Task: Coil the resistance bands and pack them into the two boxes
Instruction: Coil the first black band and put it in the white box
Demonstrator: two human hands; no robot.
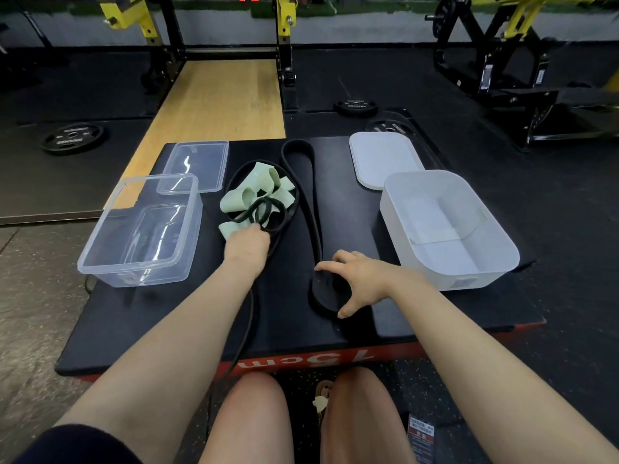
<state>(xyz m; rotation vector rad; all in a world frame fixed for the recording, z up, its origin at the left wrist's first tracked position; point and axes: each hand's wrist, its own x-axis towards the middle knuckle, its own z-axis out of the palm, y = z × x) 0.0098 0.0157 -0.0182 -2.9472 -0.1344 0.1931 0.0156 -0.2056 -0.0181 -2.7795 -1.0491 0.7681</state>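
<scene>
Head view: black padded platform (288, 316) on gym floor (502, 169).

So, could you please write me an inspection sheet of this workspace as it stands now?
Surface: black platform, red front edge.
Job's things: clear box left, white box right, both empty; lids behind; wide black band partly coiled; green bands tangled with thin black bands.
Clutter: nothing seen.
Grippers: left hand on the tangle; right hand grips the coil.
Cables: nothing seen.
Surroundings: gym floor, weight plates, racks.
</scene>
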